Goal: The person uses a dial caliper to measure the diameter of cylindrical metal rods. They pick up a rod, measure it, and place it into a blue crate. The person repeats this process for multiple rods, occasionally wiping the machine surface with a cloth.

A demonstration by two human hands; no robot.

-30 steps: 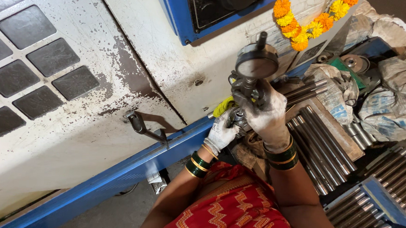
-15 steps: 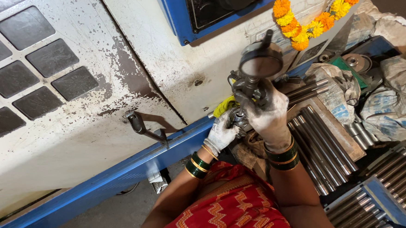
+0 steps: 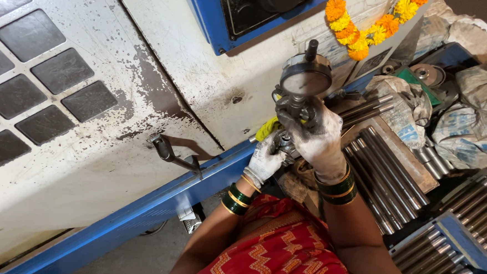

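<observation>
While both gloved hands close around it, a dial gauge (image 3: 306,79) stands raised before a worn white machine panel (image 3: 114,163).

Right hand (image 3: 317,136) has its grip wrapped tight on the gauge's metal stem just below the single round dial; left hand (image 3: 265,159), lower, pinches a small metal part beneath that stem. Stiff, probably weighty, with a fragile face, the gauge looks best held by its stem. Right of the gauge, steel rods (image 3: 384,161) lie in rows, too many to count; one marigold garland (image 3: 366,26) hangs above.

My right grip (image 3: 316,136) hides the gauge (image 3: 306,76) stem; dial too blurred to read. The part in my left grip (image 3: 265,160) is mostly covered. Rods (image 3: 386,167) cut off at right edge.
</observation>
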